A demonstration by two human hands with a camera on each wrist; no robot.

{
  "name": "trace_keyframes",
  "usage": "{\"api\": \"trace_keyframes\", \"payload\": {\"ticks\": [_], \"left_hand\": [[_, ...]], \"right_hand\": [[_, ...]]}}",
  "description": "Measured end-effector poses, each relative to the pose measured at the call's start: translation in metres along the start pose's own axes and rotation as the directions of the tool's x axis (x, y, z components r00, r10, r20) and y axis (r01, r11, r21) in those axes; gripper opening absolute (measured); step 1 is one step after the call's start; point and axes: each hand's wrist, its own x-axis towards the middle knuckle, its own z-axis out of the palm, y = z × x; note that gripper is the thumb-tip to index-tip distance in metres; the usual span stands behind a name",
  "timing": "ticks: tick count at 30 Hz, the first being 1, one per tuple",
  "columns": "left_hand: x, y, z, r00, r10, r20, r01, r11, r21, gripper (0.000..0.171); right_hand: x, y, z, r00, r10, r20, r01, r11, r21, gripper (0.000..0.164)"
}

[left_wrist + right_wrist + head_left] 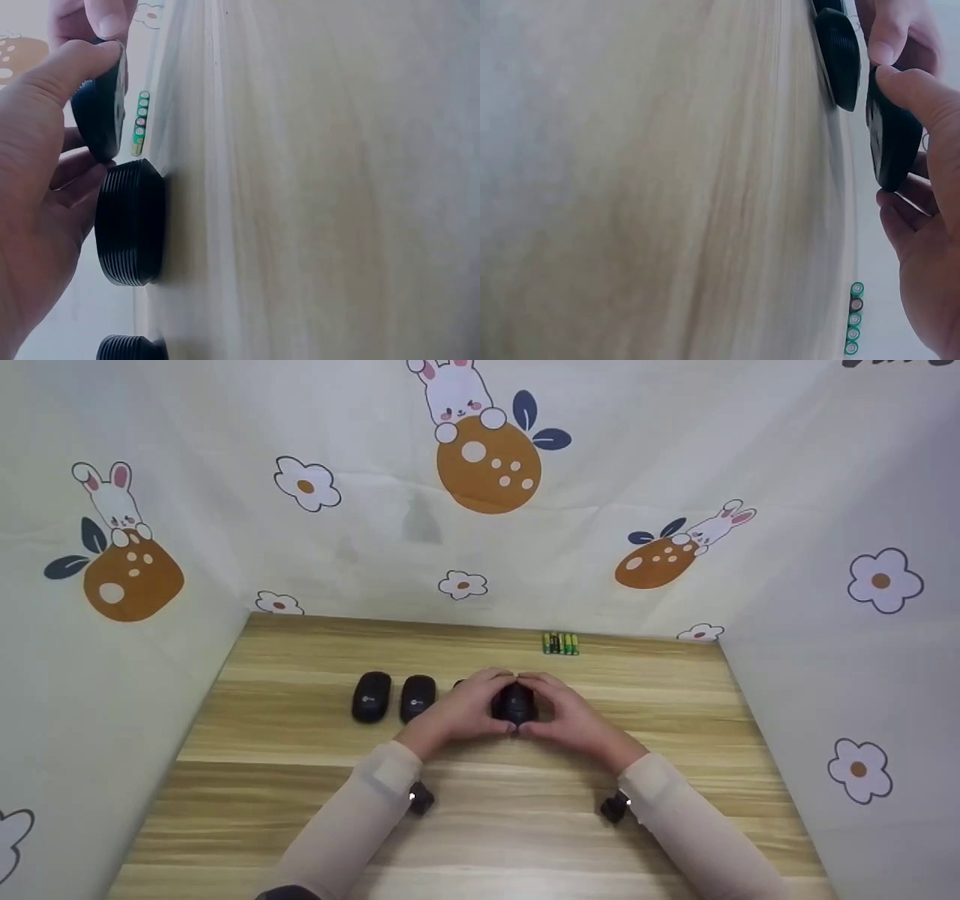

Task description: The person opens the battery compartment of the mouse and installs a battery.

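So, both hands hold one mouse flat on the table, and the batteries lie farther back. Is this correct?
The held mouse is not on the table; the left wrist view shows it raised above. The batteries do lie farther back.

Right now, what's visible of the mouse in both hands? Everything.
The held mouse is black and plastic-looking, rounded on top, with pale marks on its flatter underside, which roughly faces the table. It is lifted clear, gripped from either side by the left hand and right hand; they hide part of it.
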Motion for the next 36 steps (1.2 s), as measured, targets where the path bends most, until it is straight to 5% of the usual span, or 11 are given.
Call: {"api": "trace_keyframes", "payload": {"ticks": [18, 28, 36], "left_hand": [[-0.013, 0.004, 0.003, 0.991, -0.021, -0.133, -0.015, 0.966, -0.259, 0.08], [-0.016, 0.009, 0.006, 0.977, -0.002, -0.215, -0.068, 0.945, -0.319, 0.07], [-0.018, 0.012, 0.01, 0.948, 0.058, -0.313, -0.186, 0.899, -0.396, 0.067]], "right_hand": [[-0.009, -0.01, -0.004, 0.987, -0.09, -0.133, 0.103, 0.991, 0.089, 0.071], [-0.015, -0.014, -0.002, 0.974, -0.094, -0.208, 0.122, 0.984, 0.126, 0.066], [-0.018, -0.02, 0.0, 0.963, -0.107, -0.248, 0.13, 0.988, 0.077, 0.065]]}}
